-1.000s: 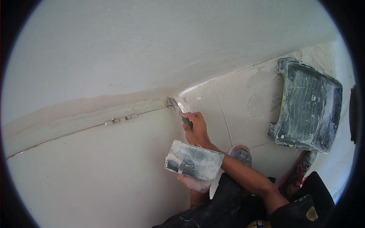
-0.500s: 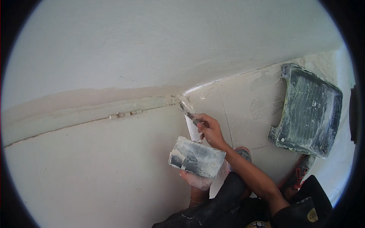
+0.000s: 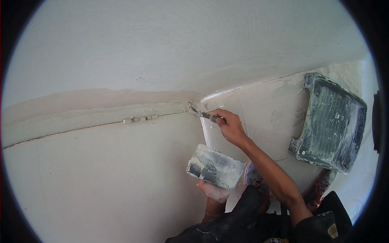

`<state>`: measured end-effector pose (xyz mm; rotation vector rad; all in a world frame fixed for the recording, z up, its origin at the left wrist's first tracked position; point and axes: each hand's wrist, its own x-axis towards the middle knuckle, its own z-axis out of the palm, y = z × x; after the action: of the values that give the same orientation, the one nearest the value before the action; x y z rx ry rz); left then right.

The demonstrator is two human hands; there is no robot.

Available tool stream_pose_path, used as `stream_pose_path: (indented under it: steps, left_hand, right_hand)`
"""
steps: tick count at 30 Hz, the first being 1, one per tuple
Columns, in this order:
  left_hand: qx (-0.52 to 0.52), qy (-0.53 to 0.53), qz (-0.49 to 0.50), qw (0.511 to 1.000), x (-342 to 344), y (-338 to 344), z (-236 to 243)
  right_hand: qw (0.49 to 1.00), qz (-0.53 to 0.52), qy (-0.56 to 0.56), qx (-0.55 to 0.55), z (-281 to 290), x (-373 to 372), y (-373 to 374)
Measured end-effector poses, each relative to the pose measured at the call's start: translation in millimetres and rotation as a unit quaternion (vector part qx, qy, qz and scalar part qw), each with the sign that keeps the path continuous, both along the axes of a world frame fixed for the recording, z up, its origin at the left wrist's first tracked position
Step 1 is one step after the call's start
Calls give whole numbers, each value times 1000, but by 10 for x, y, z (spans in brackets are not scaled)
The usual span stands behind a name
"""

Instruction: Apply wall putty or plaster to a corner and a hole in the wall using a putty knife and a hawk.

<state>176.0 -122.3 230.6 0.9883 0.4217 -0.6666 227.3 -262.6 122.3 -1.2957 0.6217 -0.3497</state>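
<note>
My right hand [image 3: 230,125] grips a putty knife [image 3: 207,115], its narrow blade angled up and left against the corner [image 3: 187,104] where the wall seam meets the white edge. Below it, my left hand [image 3: 211,191] holds a rectangular dark board [image 3: 215,167] from underneath, its top smeared with pale filler and a thicker patch at its left end. My left fingers are partly hidden beneath the board.
A pale wall [image 3: 170,48] fills the upper view, with a small white fitting [image 3: 139,119] along the seam at left. On the tiled floor [image 3: 269,106] lies a dark, paint-crusted roller tray [image 3: 330,121] at right. My shoes [image 3: 318,188] and dark clothing show below.
My right hand has shifted right and slightly up, and the knife now lies at a flatter angle. My left hand and board have moved a little to the right.
</note>
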Motion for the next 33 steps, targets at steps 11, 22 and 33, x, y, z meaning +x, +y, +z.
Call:
stream_pose_path:
  steps: [11,22,33]
  left_hand:
    - [-97,2,24,995,183,-3,-67]
    - [-75,-44,36,996,415,54,-21]
    - [8,-185,-2,983,159,-321,161]
  right_hand:
    - [964,42,-134,226,337,-366,-243]
    - [979,188,-76,-3,1002,-1420,-427]
    - [988,115,-93,-32,1040,-1418,-160]
